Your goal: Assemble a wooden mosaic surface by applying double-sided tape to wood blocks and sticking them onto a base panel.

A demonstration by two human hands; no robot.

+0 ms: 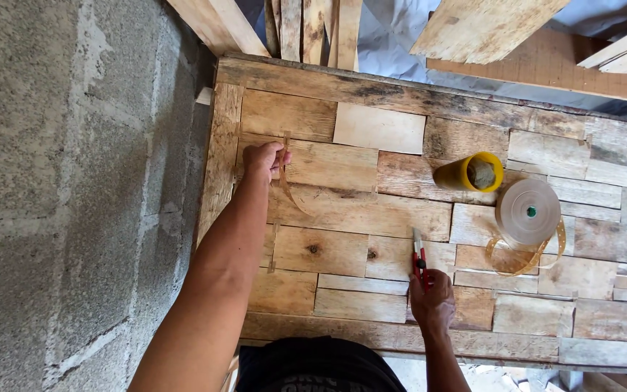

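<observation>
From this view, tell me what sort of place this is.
Probably a rough woodworking or building site: a patchwork wooden panel, loose planks against a bare block wall, a tape roll and a cutter.

It was a rough woodworking site: a bare concrete-block wall [59, 181], loose planks [313, 29] leaning about, and a panel of patchwork wood offcuts [415, 210] served as the worktop.

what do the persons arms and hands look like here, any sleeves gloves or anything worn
Both arms are bare all the way up to where they leave the picture: no sleeves show on either one. The left hand and the right hand wear no gloves. No watch, bracelet or ring can be seen on the wrists or fingers. Only a dark garment shows at the bottom edge, on the body.
</observation>
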